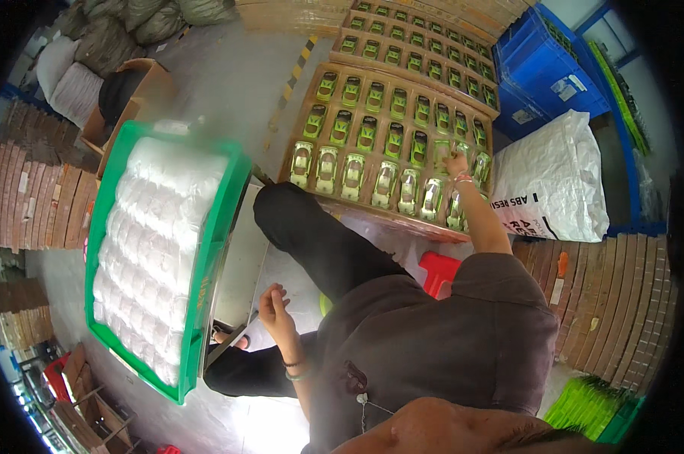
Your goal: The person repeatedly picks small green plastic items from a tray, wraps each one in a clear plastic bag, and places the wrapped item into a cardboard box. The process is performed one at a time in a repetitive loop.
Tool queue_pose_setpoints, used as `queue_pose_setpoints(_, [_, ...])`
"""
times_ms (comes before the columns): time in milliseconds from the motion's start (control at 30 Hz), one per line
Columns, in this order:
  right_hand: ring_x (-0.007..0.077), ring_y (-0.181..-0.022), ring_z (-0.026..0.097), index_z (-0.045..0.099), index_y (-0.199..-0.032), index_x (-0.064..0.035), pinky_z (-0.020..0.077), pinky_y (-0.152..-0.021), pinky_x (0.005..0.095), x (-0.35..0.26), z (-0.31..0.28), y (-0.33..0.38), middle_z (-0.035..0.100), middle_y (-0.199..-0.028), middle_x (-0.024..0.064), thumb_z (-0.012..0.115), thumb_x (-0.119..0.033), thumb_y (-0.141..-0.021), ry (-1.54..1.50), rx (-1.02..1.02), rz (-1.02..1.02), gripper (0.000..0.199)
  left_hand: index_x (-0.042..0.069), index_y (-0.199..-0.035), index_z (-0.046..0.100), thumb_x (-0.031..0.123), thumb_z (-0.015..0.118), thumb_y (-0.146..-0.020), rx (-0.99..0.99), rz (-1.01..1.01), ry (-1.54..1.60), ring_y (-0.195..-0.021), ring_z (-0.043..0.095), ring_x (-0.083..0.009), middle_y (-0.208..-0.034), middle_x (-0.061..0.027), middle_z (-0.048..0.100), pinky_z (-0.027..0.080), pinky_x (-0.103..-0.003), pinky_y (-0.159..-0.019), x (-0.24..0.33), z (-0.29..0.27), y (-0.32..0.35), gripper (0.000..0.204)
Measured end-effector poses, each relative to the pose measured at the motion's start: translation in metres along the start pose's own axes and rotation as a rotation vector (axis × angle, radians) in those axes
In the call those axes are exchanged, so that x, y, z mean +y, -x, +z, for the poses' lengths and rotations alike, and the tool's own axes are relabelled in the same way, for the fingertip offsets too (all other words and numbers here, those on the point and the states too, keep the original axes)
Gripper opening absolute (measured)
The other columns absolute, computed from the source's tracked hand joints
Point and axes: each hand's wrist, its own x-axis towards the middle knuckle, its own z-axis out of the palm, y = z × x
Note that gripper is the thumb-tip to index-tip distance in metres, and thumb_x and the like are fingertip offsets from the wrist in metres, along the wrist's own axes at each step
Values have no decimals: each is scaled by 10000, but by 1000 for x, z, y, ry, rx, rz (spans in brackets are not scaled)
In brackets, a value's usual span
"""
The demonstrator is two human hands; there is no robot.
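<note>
A flat cardboard tray (306,129) lies on the floor ahead of me, with rows of green toy cars (367,133) on it. The nearest row holds paler cars (385,184) under clear covers. My right hand (456,165) reaches out to the tray's right side, and its fingers close on a covered toy car (442,154) there. My left hand (276,309) hovers low beside my black-trousered leg (312,234), fingers loosely apart and holding nothing. Behind the first tray lie more trays of cars (402,45).
A green crate (219,219) filled with white wrapped pieces stands at my left. Blue crates (542,68) and a white sack (558,178) are at the right. A red stool (436,271) sits under me. Cardboard stacks (39,200) line both sides, and an open box (141,83) stands far left.
</note>
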Motion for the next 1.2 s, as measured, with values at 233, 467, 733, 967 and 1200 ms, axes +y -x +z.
queue_pose_setpoints(233, [338, -1177, 466, 678, -1027, -90, 412, -948, 466, -50, 25, 18, 614, -1062, 198, 642, -416, -809, 417, -59, -401, 393, -8, -1024, 620, 161, 519, -952, 75, -54, 35, -858, 605, -141, -986, -83, 637, 504, -275, -709, -9, -2, 13, 210])
queue_pose_setpoints(467, [417, -770, 587, 666, -924, 25, 464, -744, 498, -75, 29, 48, 607, -915, 263, 559, -498, -872, 462, -7, -721, 536, -18, -1021, 621, 177, 534, -945, 62, 24, -83, -889, 591, -132, -982, -73, 648, 486, -270, -751, -5, -11, 7, 227])
queue_pose_setpoints(733, [293, -740, 559, 623, -945, -10, 446, -677, 350, -256, -62, 166, 593, -839, 139, 738, -244, -792, -185, -253, -1028, 303, -11, -1184, 553, 186, 661, -853, 0, 324, -64, -1097, 563, -226, -1167, -144, 594, 466, -345, -887, 36, -13, 15, 400])
queue_pose_setpoints(967, [135, -776, 613, 635, -926, 8, 475, -706, 274, -399, -71, 367, 650, -861, 75, 706, -120, -782, -360, -1524, -1281, 205, -17, -1229, 474, 173, 602, -894, -138, 458, 123, -970, 600, -197, -1060, -128, 621, 480, -319, -828, 82, -20, 22, 406])
queue_pose_setpoints(1200, [210, -826, 603, 638, -1040, -46, 475, -811, 329, -547, 49, 428, 616, -968, 105, 683, -184, -784, -424, -864, -1856, 294, 11, -1160, 506, 282, 453, -982, 108, 25, 542, -806, 629, -190, -1007, -132, 628, 501, -299, -693, 50, -53, 40, 328])
